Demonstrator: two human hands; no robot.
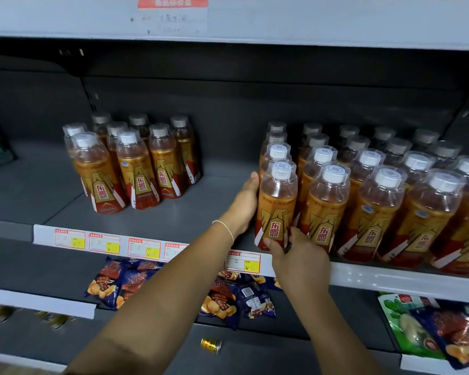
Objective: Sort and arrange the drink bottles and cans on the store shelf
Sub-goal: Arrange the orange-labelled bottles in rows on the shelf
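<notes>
We hold a clear plastic bottle of amber drink (276,209), white-capped and sleeved in a glossy red-and-gold label, at the front edge of the matte grey metal shelf (201,212). Our left hand (245,204) clasps its side; our right hand (295,255) grips its base. It heads the leftmost of the tight rows of matching bottles (377,198). A smaller cluster (136,163) stands well apart to the left. Crinkled blue snack bags (114,282) lie on the tier below.

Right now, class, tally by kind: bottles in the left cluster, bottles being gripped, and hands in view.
Left-cluster bottles: 8
Gripped bottle: 1
Hands: 2 (left hand, right hand)
Total: 11
</notes>
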